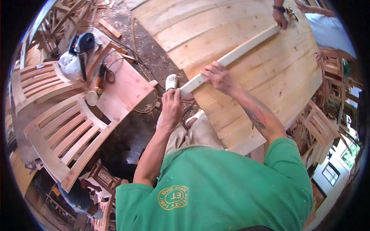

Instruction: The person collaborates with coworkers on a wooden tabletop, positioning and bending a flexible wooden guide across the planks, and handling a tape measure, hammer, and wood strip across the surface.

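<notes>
A long, pale wooden strip [246, 49] lies slantwise across a broad panel of joined boards [266, 82]. My left hand [172, 107] is closed on the strip's near end, which sticks out past the panel's edge. Further along, my right hand [218, 78] grips the same strip with its fingers bent over the top; the thumb is partly hidden. At the far end, a co-worker's hand [280, 19] with a dark wristband touches the strip.
Slatted wooden chairs or benches [65, 134] stand at the left. A corded power tool [99, 82] and a blue power tool [83, 44] rest on them. Cables [144, 71] run over the shaving-strewn floor. A small yellow-and-black object [291, 13] lies at the panel's far edge, beside a person in light clothing [329, 32].
</notes>
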`<state>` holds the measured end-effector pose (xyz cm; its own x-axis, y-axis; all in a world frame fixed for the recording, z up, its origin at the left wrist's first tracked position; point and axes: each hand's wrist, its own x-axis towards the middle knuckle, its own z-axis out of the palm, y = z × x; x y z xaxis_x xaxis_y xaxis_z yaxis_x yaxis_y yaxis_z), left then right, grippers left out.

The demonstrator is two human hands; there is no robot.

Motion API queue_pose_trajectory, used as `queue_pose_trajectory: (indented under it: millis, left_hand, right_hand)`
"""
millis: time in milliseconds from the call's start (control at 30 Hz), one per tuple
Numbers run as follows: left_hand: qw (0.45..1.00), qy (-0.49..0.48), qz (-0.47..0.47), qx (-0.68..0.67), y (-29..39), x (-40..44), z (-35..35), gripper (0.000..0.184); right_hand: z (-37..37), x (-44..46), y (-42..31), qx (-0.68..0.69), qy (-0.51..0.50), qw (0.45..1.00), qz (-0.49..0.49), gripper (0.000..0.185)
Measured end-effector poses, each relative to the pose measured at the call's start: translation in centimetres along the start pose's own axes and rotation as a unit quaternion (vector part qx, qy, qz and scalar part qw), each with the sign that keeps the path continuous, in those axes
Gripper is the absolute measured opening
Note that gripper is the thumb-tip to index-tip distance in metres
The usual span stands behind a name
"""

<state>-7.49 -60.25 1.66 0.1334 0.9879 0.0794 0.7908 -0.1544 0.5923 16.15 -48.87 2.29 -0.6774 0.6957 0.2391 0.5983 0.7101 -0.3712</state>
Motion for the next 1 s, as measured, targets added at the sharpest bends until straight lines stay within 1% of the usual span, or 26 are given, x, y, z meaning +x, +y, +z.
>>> queue_pose_trajectory:
  millis: [67,100,133,167,200,233,267,300,333,400,433,533,567,600,667,733,767,800,867,933,1000]
  left_hand:
    - [0.999,0.004,0.043,-0.005,-1.5,0.5,-0.2,0.042]
    - [0.998,0.022,0.057,0.017,-2.5,1.3,-0.3,0.043]
    - [0.996,0.041,0.062,0.04,-3.1,3.2,-1.4,0.046]
    - [0.999,0.022,0.032,0.035,-4.0,5.2,-2.5,0.049]
    - [0.993,0.054,0.076,0.068,-6.3,7.8,-2.9,0.053]
    - [0.992,0.06,0.075,0.077,-8.0,10.2,-3.4,0.053]
    - [0.99,0.046,0.081,0.105,-9.6,12.6,-4.1,0.052]
    - [0.987,0.047,0.089,0.125,-10.6,14.9,-5.0,0.05]
    - [0.987,0.046,0.097,0.117,-11.0,16.8,-5.8,0.049]
    - [0.992,0.022,0.097,0.078,-12.0,18.7,-6.5,0.047]
    - [0.992,0.019,0.098,0.074,-11.8,18.4,-6.1,0.047]
    - [0.991,0.067,0.089,0.07,-11.4,16.4,-4.5,0.044]
    - [0.993,0.036,0.087,0.071,-11.4,14.7,-3.7,0.044]
    - [0.993,0.012,0.087,0.075,-11.0,13.5,-3.5,0.044]
    - [0.997,0.007,0.063,0.039,-8.5,10.4,-3.5,0.043]
    - [0.999,-0.012,0.031,0.033,-5.9,8.2,-3.5,0.046]
    - [0.999,-0.017,0.021,0.016,-4.3,7.0,-3.7,0.051]
    - [0.999,0.005,0.038,0.033,-3.8,6.2,-3.2,0.055]
    - [1.0,0.0,-0.009,0.005,-2.9,4.8,-2.3,0.049]
    - [1.0,0.009,0.019,-0.009,-2.4,2.9,-1.0,0.044]
    - [1.0,-0.024,0.007,-0.003,-0.5,0.7,-0.6,0.036]
  right_hand:
    - [0.2,0.5,0.7,-0.018,0.0,1.0,-0.014,0.037]
    - [0.2,1.8,0.6,-0.032,0.025,0.999,-0.015,0.035]
    - [0.5,3.5,0.8,-0.033,0.025,0.999,-0.015,0.035]
    - [1.1,5.5,1.2,-0.044,0.039,0.998,0.003,0.036]
    - [1.7,7.6,1.8,-0.055,0.051,0.997,0.021,0.038]
    - [2.3,9.5,2.9,-0.059,0.064,0.996,0.016,0.036]
    - [2.8,11.4,4.1,-0.064,0.076,0.995,0.012,0.035]
    - [2.9,13.3,4.7,-0.06,0.089,0.994,0.027,0.033]
    - [3.0,14.8,5.2,-0.058,0.103,0.992,0.041,0.031]
    - [3.7,16.0,5.9,-0.065,0.092,0.993,0.044,0.03]
    - [3.8,16.0,6.0,-0.07,0.084,0.993,0.046,0.029]
    - [3.5,14.5,5.1,-0.08,0.076,0.993,0.04,0.028]
    - [2.8,13.5,4.6,-0.047,0.026,0.997,0.056,0.03]
    - [2.5,12.5,4.3,-0.05,0.027,0.997,0.058,0.03]
    - [2.3,10.0,3.4,-0.035,-0.02,0.998,0.043,0.031]
    - [1.3,7.6,2.0,-0.019,-0.018,0.998,0.048,0.031]
    - [0.8,6.3,1.5,-0.011,-0.025,0.999,0.046,0.031]
    - [0.6,5.7,1.4,-0.004,-0.031,0.999,0.041,0.031]
    - [0.6,5.0,1.6,0.0,-0.026,0.999,0.04,0.033]
    - [0.0,3.1,1.2,0.004,-0.033,0.999,0.004,0.031]
    - [-0.4,1.2,0.8,-0.005,-0.031,1.0,-0.004,0.03]
